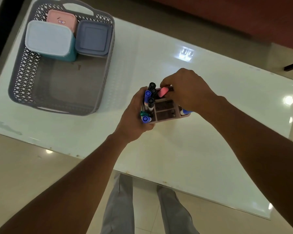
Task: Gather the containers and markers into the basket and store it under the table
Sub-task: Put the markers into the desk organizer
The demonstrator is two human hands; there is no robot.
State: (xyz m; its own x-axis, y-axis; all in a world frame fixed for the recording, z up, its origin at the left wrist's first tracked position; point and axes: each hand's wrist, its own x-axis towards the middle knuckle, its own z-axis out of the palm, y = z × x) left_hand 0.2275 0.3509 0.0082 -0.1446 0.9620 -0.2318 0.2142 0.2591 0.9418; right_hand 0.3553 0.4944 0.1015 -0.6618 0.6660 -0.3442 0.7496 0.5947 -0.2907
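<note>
A glossy white table (210, 98) is seen from above, over pale floor tiles. Far left of the grip, a grey lattice-walled plastic basket (22, 68) is set on it. Three rounded-square lidded containers are held inside: a white-lidded teal one (47, 38), a blue-grey one (92, 38) and a pink one (61, 18), whose small label cannot be read. A compartmented mauve organiser (164, 114) is clasped by the left hand (134, 115), with black, blue and green capped markers (148, 98) standing just beside that grip. A pink-capped marker (163, 92) is pinched by the right hand (186, 90).
</note>
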